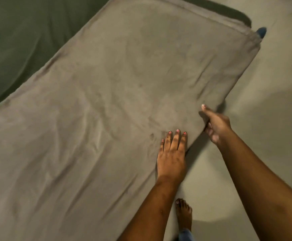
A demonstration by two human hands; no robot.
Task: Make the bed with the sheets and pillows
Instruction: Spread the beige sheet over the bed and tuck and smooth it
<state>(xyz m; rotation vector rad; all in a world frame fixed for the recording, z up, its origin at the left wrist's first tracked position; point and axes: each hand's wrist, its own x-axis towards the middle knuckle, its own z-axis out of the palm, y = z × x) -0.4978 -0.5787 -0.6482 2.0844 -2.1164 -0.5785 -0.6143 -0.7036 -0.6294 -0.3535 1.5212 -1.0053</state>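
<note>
Here, hands [172, 153] [214, 126] on grey sheet [107, 101]

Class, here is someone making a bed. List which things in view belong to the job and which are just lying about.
Belong to the job:
grey sheet
green sheet showing past it
left hand, pressed flat on the grey sheet
right hand, gripping the grey sheet's edge

Just lying about:
small blue object at the far corner, too blurred to name
floor
bare foot

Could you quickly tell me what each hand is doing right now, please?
Left hand: open, flat on the grey sheet.
Right hand: gripping the sheet's edge.
</note>
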